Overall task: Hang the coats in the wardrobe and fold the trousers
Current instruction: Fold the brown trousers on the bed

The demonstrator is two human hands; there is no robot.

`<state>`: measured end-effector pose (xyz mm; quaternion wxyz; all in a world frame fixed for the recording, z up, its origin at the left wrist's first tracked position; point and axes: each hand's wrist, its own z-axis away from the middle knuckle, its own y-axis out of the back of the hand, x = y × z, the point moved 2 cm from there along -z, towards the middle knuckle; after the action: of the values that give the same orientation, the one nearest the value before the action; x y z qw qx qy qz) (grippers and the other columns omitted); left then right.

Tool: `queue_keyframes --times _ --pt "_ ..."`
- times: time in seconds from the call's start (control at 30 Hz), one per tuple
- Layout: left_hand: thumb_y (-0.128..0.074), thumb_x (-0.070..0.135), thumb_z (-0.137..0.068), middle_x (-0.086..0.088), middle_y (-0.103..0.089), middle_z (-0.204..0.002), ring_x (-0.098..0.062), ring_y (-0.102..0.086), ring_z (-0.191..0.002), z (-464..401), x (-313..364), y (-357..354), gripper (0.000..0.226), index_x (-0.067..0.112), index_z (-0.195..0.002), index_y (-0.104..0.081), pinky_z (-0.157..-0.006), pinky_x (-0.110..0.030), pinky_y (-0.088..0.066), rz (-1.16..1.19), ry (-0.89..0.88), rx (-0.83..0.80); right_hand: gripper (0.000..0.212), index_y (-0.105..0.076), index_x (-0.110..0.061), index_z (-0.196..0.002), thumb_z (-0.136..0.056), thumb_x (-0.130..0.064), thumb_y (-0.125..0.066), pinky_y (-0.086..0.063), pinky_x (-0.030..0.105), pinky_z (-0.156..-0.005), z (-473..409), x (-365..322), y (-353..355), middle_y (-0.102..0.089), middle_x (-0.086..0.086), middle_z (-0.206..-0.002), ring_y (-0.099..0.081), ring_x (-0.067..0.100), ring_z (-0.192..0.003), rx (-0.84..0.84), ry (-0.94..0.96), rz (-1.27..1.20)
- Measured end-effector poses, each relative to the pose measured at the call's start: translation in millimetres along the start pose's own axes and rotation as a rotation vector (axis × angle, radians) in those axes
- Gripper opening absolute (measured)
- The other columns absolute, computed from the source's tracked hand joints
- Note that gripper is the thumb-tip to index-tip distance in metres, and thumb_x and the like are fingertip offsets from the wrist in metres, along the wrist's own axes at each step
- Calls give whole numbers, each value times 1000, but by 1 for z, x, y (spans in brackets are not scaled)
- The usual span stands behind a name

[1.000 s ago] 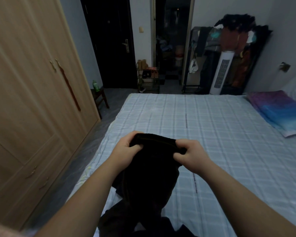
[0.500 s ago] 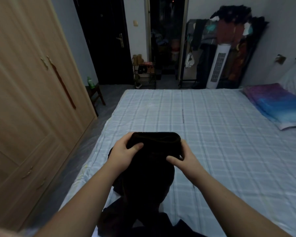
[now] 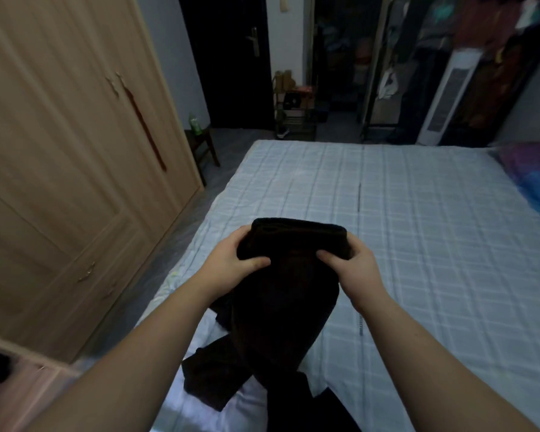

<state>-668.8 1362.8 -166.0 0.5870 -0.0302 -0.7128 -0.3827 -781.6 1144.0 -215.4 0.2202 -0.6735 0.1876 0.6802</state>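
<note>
A pair of black trousers (image 3: 281,300) hangs from my hands over the near part of the bed (image 3: 418,244), its legs trailing in a heap on the sheet below. My left hand (image 3: 231,260) grips the left end of the waistband, thumb on the front. My right hand (image 3: 353,263) grips the right end in the same way. The waistband is stretched flat between them. The wooden wardrobe (image 3: 60,151) stands on the left with its doors closed.
A narrow floor strip runs between wardrobe and bed. A small stool (image 3: 201,145) with a green bottle stands past the wardrobe. A loaded clothes rack (image 3: 480,57) and white tower fan (image 3: 446,98) stand beyond the bed. A colourful pillow (image 3: 530,179) lies at right.
My hands have moved apart along the waistband, pulling it wider and flatter. The view has tilted down a little and swung slightly right.
</note>
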Motion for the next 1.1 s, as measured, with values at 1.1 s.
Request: queue_keyframes --times 1.1 --pt "-68 29 -89 8 -69 -110 -2 -66 -101 162 288 208 35 23 -123 -62 -94 -31 -54 -54 -795 292 33 -65 -7 -123 -92 -13 -68 -59 40 -87 233 -384 -22 -74 10 -113 -72 28 -103 9 578 -4"
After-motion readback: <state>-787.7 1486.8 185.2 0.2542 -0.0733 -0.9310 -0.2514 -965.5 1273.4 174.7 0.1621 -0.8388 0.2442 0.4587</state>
